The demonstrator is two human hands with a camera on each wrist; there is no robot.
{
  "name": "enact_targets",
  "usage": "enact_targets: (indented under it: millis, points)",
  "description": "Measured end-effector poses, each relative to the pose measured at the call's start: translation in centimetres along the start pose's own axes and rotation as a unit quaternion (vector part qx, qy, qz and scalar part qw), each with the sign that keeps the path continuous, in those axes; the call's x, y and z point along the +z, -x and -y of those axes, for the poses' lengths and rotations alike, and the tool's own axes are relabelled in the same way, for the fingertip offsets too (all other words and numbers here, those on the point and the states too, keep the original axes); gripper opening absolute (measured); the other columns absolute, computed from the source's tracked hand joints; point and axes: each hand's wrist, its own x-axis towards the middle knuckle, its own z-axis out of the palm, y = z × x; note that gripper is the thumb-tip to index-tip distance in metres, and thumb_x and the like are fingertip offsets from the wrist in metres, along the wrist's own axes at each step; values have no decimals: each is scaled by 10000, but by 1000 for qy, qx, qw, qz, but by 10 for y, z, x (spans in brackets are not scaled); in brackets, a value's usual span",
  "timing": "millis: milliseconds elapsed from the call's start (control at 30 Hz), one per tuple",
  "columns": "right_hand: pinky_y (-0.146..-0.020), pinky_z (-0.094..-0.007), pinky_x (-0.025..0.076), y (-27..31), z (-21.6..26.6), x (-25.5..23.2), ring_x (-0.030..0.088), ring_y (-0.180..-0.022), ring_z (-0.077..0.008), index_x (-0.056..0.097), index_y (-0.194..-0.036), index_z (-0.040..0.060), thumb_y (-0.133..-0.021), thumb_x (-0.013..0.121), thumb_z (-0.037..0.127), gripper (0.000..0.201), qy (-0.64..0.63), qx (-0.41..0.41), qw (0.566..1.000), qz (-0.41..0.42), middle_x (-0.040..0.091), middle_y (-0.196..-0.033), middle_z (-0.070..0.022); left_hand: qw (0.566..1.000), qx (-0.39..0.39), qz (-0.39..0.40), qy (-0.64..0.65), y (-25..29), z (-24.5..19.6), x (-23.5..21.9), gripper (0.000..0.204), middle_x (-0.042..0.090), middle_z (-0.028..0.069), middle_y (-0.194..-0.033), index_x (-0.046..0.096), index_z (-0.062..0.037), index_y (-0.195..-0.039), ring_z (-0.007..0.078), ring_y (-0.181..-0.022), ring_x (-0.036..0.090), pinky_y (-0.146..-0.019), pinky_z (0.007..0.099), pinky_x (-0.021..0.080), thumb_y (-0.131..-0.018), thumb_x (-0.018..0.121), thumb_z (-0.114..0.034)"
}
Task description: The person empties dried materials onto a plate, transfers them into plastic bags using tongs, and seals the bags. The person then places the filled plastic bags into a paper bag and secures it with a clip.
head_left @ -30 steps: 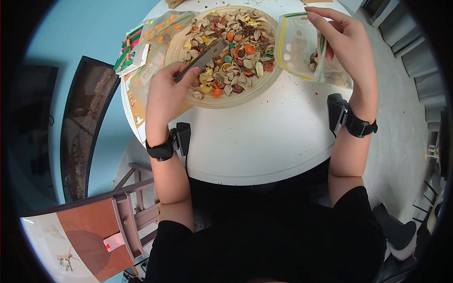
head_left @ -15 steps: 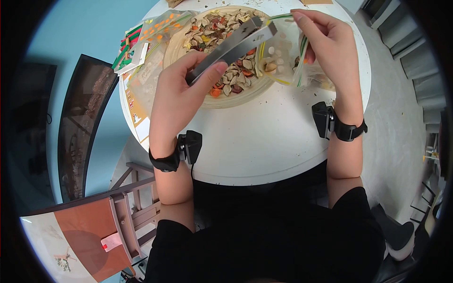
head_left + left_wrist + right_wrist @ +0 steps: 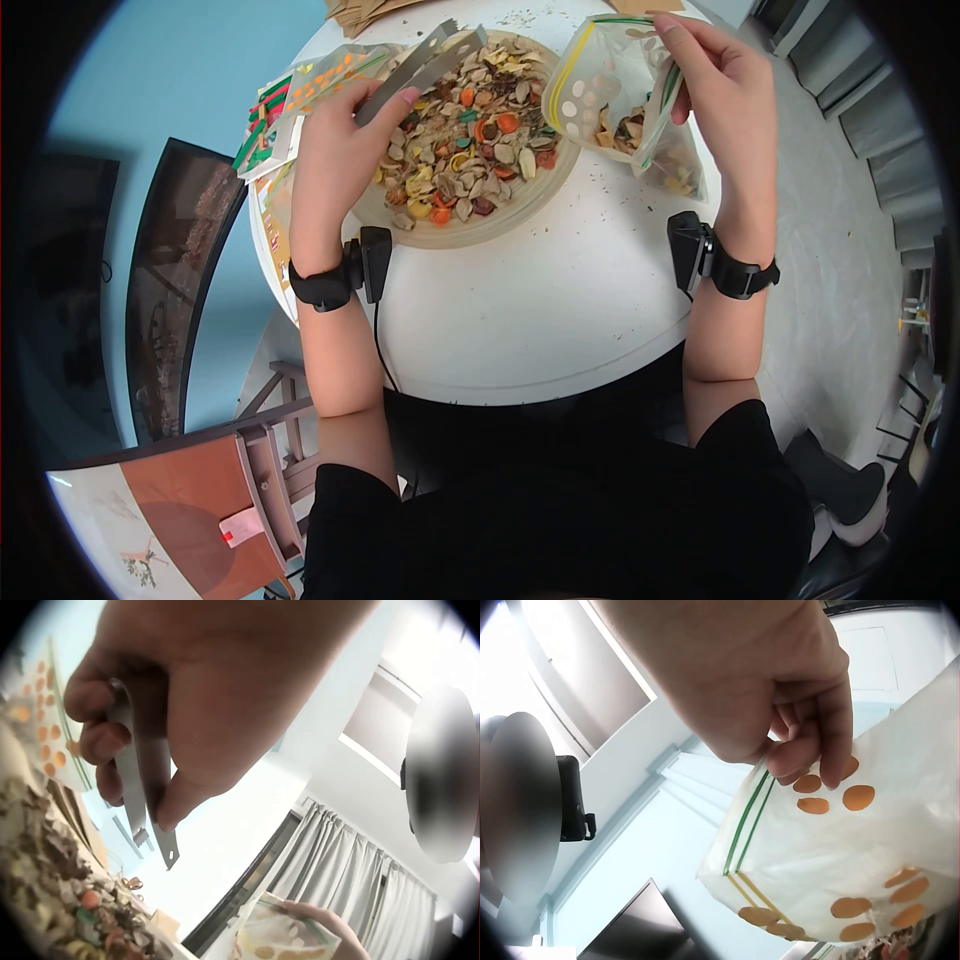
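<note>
Metal tongs point(image 3: 410, 75) are gripped in the left hand point(image 3: 335, 165), their two tips apart above the left part of a round tray point(image 3: 450, 236) heaped with dried petals and colourful pieces point(image 3: 500, 150). The left wrist view shows the tongs point(image 3: 142, 765) with nothing between their tips. At the right, the right hand point(image 3: 730, 120) pinches the rim of a dotted zip bag point(image 3: 570, 95), whose mouth stands open and which has some dried pieces inside. In the right wrist view, thumb and fingers of the right hand point(image 3: 780, 697) hold the bag point(image 3: 817, 847) near its green seal.
Beyond the tray's left side lie an orange-dotted bag point(image 3: 330, 75) and a white box with green and red items point(image 3: 265, 130). Brown paper point(image 3: 370, 12) lies at the table's far edge. Small crumbs dot the white table point(image 3: 530, 310). A chair point(image 3: 280, 470) stands at lower left.
The left hand has drawn the tongs back from beside the bag to the tray's left part. The bag has moved with the right hand, first left, then slightly right, and its contents show more.
</note>
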Motion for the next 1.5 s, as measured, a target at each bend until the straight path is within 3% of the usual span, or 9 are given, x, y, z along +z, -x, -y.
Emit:
enact_targets:
  millis: [200, 500, 700, 833, 967, 1000, 1100, 1300, 1500]
  points:
    - [-466, -210, 372, -13, -29, -11, 503, -499, -47, 767, -1118, -16, -986, 694, 243, 300, -4, -5, 1000, 2, 626, -714, 10, 984, 125, -34, -124, -27, -24, 45, 567, 721, 152, -849, 726, 2, -1135, 314, -772, 680, -741, 387, 518, -917, 705, -521]
    - [-472, -211, 384, -16, -33, -11, 511, -503, -52, 766, -1116, -17, -984, 699, 259, 313, -5, -1, 1000, 2, 627, -709, 8, 987, -34, 126, -90, 8, 0, 8, 446, 674, 102, -771, 730, 10, -1035, 183, -693, 614, -663, 343, 472, -938, 717, -424]
    - [-473, -212, 382, -11, -25, -9, 508, -500, -50, 767, -1111, -15, -987, 694, 263, 313, -10, -5, 1000, 17, 626, -706, 6, 992, -66, 44, -100, 1, 24, -22, 446, 603, 72, -721, 722, 40, -987, 137, -665, 496, -639, 304, 426, -946, 723, -403]
    - [-474, -216, 381, -8, -22, -3, 504, -495, -46, 768, -1109, -11, -989, 690, 271, 316, -6, 6, 1000, 27, 633, -697, 13, 975, 7, -46, -217, -22, 49, 3, 553, 710, 175, -849, 714, 48, -1044, 275, -767, 674, -742, 364, 510, -923, 717, -492]
    - [-475, -216, 380, -4, -16, -4, 503, -490, -43, 765, -1109, -14, -987, 690, 282, 329, 12, 5, 999, 32, 643, -692, 20, 985, -37, 52, -162, -14, 33, 3, 536, 732, 210, -851, 727, 43, -1003, 369, -821, 714, -748, 421, 537, -897, 724, -483]
    - [-476, -216, 380, -4, -17, -3, 505, -491, -43, 766, -1107, -12, -986, 690, 285, 330, 9, 7, 999, 35, 644, -693, 20, 983, -67, 88, -145, -11, 31, 0, 539, 670, 107, -772, 709, 42, -986, 198, -722, 625, -684, 332, 479, -931, 709, -494]
    - [-479, -214, 382, -5, -19, -2, 507, -491, -44, 767, -1102, -10, -986, 689, 292, 332, 0, 10, 999, 44, 646, -695, 21, 987, -88, 117, -66, 5, 31, -18, 483, 570, 14, -702, 702, 23, -929, 109, -665, 506, -608, 292, 401, -949, 703, -460]
    - [-485, -215, 384, -8, -24, -6, 502, -493, -45, 765, -1096, -14, -986, 690, 291, 333, 1, 4, 999, 47, 636, -692, 20, 990, -134, -28, -29, 27, 28, -43, 433, 515, -35, -688, 703, -8, -884, 75, -656, 451, -593, 271, 347, -957, 702, -435]
    - [-493, -222, 431, -3, -4, 0, 561, -553, -52, 750, -1085, -70, -1005, 649, 194, 294, -18, 24, 999, 38, 678, -740, -13, 989, -138, 57, -13, 36, 27, -19, 460, 532, 2, -675, 705, 20, -871, 101, -649, 466, -609, 276, 369, -920, 742, -436]
